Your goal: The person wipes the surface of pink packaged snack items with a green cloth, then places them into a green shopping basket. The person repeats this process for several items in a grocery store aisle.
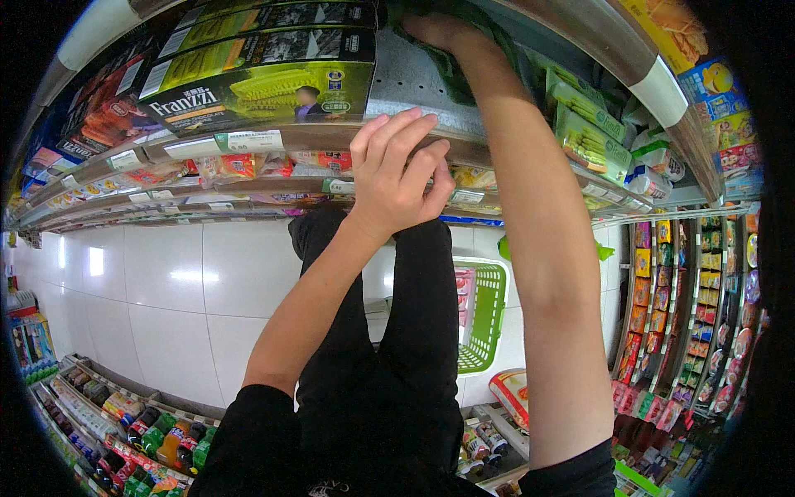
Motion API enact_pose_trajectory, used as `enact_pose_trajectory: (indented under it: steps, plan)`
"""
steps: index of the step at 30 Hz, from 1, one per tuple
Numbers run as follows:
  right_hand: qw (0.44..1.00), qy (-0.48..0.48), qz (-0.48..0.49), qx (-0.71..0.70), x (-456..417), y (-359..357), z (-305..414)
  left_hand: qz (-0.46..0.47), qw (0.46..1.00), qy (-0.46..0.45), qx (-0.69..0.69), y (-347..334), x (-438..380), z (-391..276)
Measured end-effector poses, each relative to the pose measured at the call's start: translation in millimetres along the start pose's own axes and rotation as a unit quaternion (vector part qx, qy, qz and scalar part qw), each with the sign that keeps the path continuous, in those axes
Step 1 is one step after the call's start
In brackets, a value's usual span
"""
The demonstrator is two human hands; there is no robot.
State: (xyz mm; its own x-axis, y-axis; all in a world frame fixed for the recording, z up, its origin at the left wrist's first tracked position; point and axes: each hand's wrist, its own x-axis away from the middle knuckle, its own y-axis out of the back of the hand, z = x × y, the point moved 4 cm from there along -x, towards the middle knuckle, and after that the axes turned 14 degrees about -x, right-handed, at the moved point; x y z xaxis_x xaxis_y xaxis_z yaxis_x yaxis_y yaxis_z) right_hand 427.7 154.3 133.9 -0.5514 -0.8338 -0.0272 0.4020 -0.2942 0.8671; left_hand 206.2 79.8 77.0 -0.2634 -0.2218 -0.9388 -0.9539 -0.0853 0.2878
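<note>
My left hand (400, 171) is at the front edge of the upper shelf (472, 146), its fingers slightly bent and spread, with no object visible in it. Whether it presses on the edge is hard to tell. Deep in the bare gap on that shelf, my right hand (438, 32) is on a dark green cloth (456, 77) that bunches around it; its fingertips are hidden. Left of the gap stand stacked Franzzi biscuit boxes (261, 93) in green and black. Right of it are green Franzzi biscuit packs (587, 133).
Lower shelves hold bagged snacks (230, 168). A green and white basket (487, 317) with pink packs stands on the tiled floor (164, 267) by my legs. Drink bottles (168, 441) fill a rack behind at left. Snack shelves (664, 298) stand at right.
</note>
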Motion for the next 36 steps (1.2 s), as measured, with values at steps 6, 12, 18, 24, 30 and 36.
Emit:
enact_pose_trajectory:
  steps: [6, 12, 18, 24, 30, 36]
  plan:
    - [0.997, -0.026, -0.068, -0.009, -18.8, -7.0, -14.9, -0.003, 1.000, 0.001, -0.011, -1.3, -1.4, -0.1]
    - [0.998, -0.059, -0.008, -0.003, 26.1, 2.1, -12.5, 0.012, 1.000, -0.002, -0.005, 0.6, -2.5, -3.9]
    - [0.991, -0.104, 0.077, -0.015, 106.6, 11.0, 14.2, 0.032, 0.999, -0.010, 0.000, 11.7, -8.1, -3.4]
    - [0.997, -0.047, 0.006, -0.057, 128.3, 10.9, 3.0, 0.109, 0.990, 0.001, 0.088, 43.2, -17.5, -12.3]
    - [0.937, 0.041, -0.271, -0.215, 156.1, 39.2, -11.6, 0.134, 0.983, 0.043, 0.121, 75.5, -17.9, -26.5]
    - [0.584, 0.095, -0.254, -0.765, 275.0, 88.8, 45.0, 0.177, 0.963, 0.122, 0.164, 86.8, -0.1, -19.6]
